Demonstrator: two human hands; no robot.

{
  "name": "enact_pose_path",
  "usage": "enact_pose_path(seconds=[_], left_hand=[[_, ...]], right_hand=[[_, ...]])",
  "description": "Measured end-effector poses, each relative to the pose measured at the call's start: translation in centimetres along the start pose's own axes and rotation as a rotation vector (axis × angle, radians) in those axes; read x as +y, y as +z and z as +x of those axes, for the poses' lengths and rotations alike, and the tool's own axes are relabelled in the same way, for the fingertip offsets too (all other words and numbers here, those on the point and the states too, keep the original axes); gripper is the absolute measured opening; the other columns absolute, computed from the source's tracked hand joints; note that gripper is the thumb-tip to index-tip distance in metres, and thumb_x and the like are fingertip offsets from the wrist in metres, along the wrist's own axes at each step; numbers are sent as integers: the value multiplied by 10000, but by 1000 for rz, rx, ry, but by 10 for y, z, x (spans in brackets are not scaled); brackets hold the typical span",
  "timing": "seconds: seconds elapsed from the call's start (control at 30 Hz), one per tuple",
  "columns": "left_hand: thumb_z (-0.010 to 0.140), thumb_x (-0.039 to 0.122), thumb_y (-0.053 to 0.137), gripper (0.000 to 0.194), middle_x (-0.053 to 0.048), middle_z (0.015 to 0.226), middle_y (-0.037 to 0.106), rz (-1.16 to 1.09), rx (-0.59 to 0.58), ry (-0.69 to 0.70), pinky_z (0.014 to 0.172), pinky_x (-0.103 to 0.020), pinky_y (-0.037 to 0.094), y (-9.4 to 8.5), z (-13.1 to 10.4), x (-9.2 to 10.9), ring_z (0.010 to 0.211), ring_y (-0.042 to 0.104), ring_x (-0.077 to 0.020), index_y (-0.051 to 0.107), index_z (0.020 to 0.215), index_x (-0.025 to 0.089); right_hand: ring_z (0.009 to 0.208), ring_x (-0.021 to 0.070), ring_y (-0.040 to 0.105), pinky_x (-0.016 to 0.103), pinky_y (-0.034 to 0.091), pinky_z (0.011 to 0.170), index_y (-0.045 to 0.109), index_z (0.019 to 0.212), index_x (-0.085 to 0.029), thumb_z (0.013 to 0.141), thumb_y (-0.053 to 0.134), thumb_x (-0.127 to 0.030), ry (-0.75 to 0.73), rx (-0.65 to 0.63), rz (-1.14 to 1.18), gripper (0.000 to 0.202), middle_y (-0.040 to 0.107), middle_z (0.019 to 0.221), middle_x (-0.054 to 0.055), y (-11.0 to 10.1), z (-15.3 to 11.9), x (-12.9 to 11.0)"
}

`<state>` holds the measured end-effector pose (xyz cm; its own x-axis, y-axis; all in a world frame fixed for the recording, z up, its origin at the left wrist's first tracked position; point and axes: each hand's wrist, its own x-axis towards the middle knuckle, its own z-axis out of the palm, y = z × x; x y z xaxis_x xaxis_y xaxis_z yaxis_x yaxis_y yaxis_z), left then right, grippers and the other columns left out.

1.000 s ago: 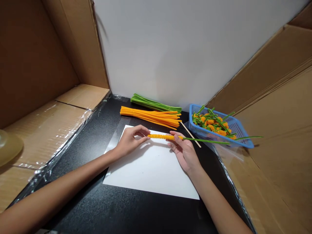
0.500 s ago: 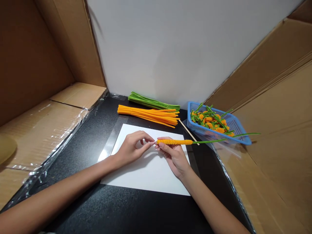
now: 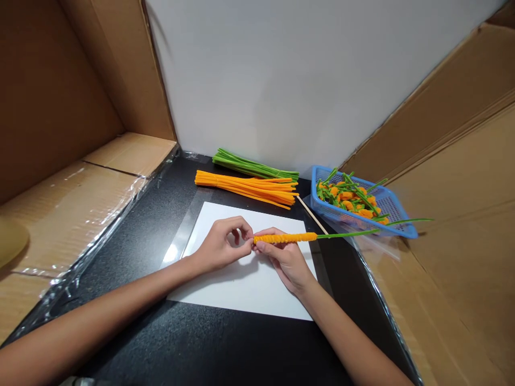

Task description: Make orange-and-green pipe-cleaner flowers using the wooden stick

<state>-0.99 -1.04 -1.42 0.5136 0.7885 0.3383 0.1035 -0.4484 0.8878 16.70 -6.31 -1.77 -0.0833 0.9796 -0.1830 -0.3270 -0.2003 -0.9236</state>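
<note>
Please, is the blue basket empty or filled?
Partly filled: the blue basket holds a pile of orange and green pieces, while part of its mesh shows bare.

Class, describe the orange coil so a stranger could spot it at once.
On the black table lies a white sheet. Over it, the right hand holds the coil. Unlike the orange bundle beyond, it is ridged, with a green stem at one end.

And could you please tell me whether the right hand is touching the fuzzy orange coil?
Touching: the head view shows the right hand gripping the fuzzy orange coil, its thumb against the near side.
</note>
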Motion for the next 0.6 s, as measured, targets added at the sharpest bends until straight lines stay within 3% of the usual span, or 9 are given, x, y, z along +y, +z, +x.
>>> enact_pose_path(seconds=[0.27,0.6], left_hand=[[730,110,621,40,0,726,622,-144,40,-115,666,-248,460,-5,4,-3,677,556,-114,627,756,141],[707,155,677,65,4,703,590,-243,100,-169,649,-222,449,-30,18,-21,675,537,-108,614,708,139]], right_hand=[[726,109,631,208,481,704,746,816,-207,674,857,-239,-20,74,83,183,697,759,-3,-4,3,-5],[709,94,623,181,503,668,773,798,-200,615,889,-232,-97,208,145,219,700,765,-2,-16,12,-10]])
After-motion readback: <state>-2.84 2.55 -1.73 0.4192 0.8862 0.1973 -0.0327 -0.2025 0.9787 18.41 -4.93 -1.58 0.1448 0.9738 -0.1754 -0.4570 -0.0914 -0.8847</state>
